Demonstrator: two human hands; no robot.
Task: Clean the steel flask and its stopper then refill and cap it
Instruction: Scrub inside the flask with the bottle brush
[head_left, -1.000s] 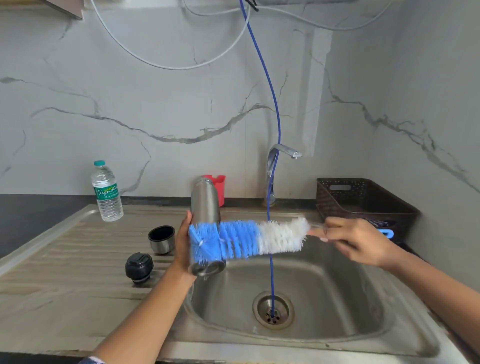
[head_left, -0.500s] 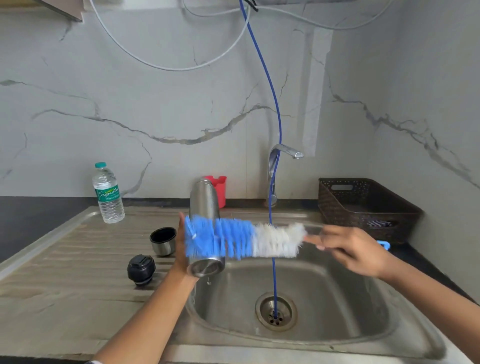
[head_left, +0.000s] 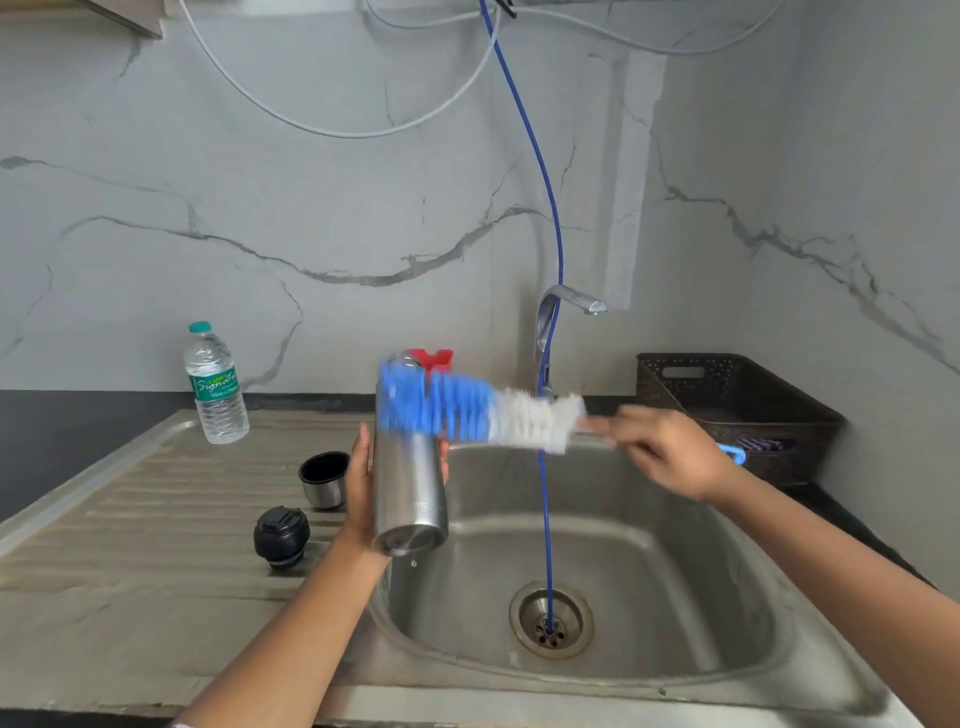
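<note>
My left hand (head_left: 358, 483) grips the steel flask (head_left: 410, 493) over the left edge of the sink basin (head_left: 701, 597), its near end tilted toward me with a drop falling from it. My right hand (head_left: 670, 457) holds the handle of a bottle brush (head_left: 467, 410) with blue and white bristles. The blue bristles lie across the flask's far upper part. The black stopper (head_left: 281, 535) sits on the draining board (head_left: 130, 545). The steel cup lid (head_left: 324, 478) stands behind the stopper.
A plastic water bottle (head_left: 215, 384) stands at the back of the draining board. A tap (head_left: 561, 312) rises behind the basin. A blue hose (head_left: 545, 467) hangs down into the drain (head_left: 550, 618). A dark basket (head_left: 727, 405) is at right, and a red object (head_left: 434, 358) behind the flask.
The brush has slid from the flask's lower part up to its far upper part. The left hand keeps hold of the flask.
</note>
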